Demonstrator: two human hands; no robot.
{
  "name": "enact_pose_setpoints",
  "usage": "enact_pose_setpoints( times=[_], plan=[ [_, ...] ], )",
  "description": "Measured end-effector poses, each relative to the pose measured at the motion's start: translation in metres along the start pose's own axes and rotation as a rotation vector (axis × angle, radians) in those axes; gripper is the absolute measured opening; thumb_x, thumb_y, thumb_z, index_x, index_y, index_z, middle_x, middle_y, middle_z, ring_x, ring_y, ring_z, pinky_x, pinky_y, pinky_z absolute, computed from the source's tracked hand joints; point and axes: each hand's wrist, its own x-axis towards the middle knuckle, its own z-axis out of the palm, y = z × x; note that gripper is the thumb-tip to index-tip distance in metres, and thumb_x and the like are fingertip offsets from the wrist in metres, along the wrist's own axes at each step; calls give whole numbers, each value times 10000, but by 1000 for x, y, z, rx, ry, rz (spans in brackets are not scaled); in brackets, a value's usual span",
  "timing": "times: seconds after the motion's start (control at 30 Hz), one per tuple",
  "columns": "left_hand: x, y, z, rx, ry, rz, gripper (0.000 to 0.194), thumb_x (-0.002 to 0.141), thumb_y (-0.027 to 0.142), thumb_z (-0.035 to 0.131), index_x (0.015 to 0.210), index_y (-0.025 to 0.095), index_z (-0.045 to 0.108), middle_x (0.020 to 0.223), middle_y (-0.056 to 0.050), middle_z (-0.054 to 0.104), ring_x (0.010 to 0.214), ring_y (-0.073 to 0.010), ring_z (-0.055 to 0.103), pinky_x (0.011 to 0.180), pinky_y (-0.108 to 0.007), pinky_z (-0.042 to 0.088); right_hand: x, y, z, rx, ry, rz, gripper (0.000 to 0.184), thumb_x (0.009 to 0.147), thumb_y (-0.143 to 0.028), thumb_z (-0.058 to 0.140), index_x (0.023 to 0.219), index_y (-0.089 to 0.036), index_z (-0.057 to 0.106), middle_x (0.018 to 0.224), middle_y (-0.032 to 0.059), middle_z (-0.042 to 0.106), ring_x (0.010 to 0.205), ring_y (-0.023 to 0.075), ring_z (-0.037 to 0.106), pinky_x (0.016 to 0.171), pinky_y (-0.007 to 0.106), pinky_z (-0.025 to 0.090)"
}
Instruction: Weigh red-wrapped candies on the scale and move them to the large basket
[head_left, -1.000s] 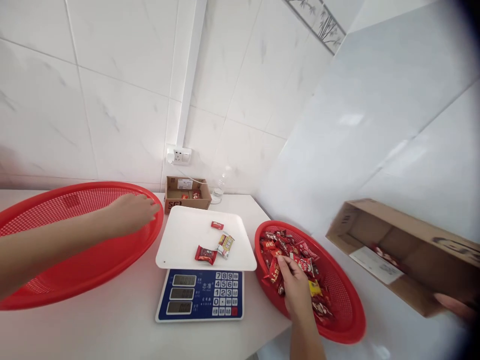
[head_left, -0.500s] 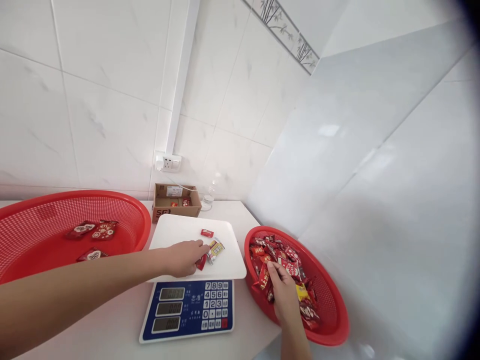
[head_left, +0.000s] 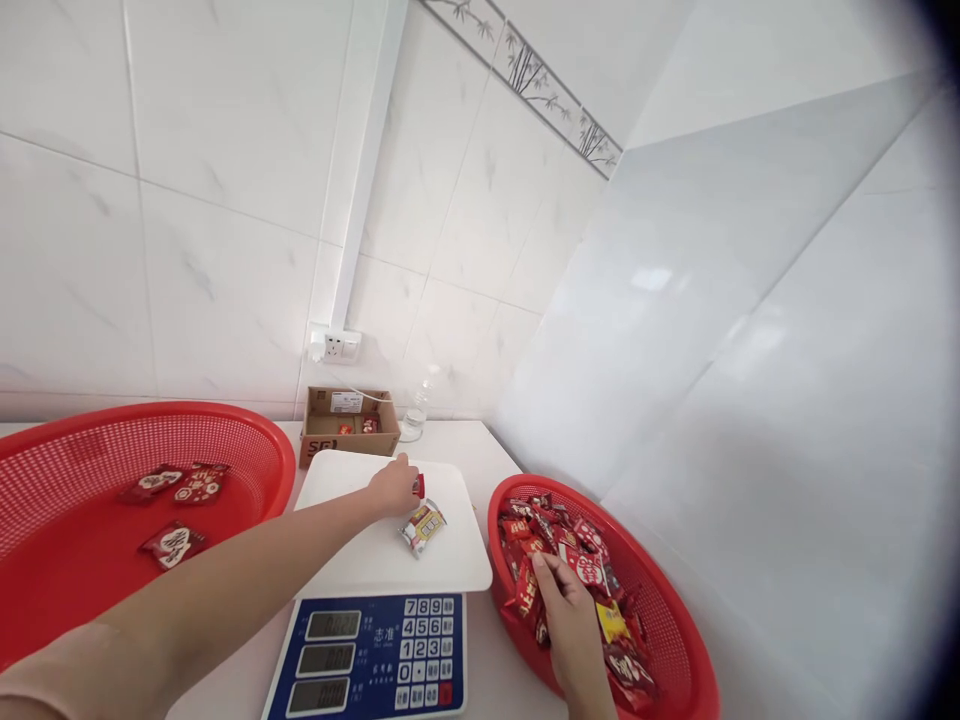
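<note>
My left hand (head_left: 396, 487) is over the white pan (head_left: 360, 560) of a blue-fronted digital scale (head_left: 375, 655). Its fingers are curled at a small red wrapped candy (head_left: 418, 487), whose end shows past the fingertips. Just in front of it on the pan lies a yellow-and-white wrapped candy (head_left: 424, 527). At the right, my right hand (head_left: 568, 615) reaches into a red basket (head_left: 686, 650) heaped with mostly red wrapped candies. Thumb and forefinger are closed on a red candy packet (head_left: 527, 592) at the basket's left side.
A larger red basket (head_left: 281, 465) on the left holds several red packets (head_left: 174, 545). Behind the scale stand a small cardboard box (head_left: 349, 440) with a few candies and a clear bottle (head_left: 415, 415). Tiled walls bound the back and right; a socket (head_left: 337, 345) is on the back wall.
My left hand has moved up the pan to the farther red candy. The nearer red candy no longer shows on the pan. My right hand stays at the basket; the view has tilted slightly up.
</note>
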Motion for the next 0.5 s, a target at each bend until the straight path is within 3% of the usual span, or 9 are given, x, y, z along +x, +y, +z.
enact_pose_setpoints(
  times=[0.1,0.23,0.3,0.37,0.43,0.5],
  plan=[
    [-11,-9,-10,26,10,17,331,878,329,571,1170,173,561,1216,-91,575,1042,-219,588,863,-430,513,1,3,-1,-10,0,10,494,651,-633,582,835,-184,675,887,54,703,888,266,601,828,344,450],
    [-47,-40,-45,72,25,5,303,883,346,560,1115,153,577,1096,-74,619,933,-188,616,800,-394,529,-1,2,-2,-15,16,37,503,638,-640,591,841,-188,676,914,54,704,918,272,597,842,349,445],
    [-71,-63,-66,102,47,-39,262,884,341,550,1062,151,579,973,-50,635,812,-157,618,718,-347,531,-2,0,-2,-11,21,43,507,631,-646,591,836,-191,678,914,54,707,926,276,598,832,348,451],
    [-97,-91,-86,134,96,-91,142,873,234,484,973,177,568,849,-16,643,726,-171,612,646,-325,508,-3,-3,-3,-9,19,50,512,619,-652,593,826,-193,681,912,55,710,931,281,601,824,348,456],
    [-121,-123,-101,158,137,-140,119,801,165,468,869,197,560,770,-2,645,680,-205,616,614,-336,492,-3,-4,-4,-7,16,58,517,612,-654,596,829,-194,686,927,60,712,944,286,603,825,349,459],
    [-139,-152,-109,155,129,-189,36,696,176,558,717,205,556,638,0,631,581,-226,606,560,-346,488,-4,-5,-4,-3,12,60,517,613,-651,598,842,-196,691,951,63,713,958,291,603,823,350,462]
  ],
)
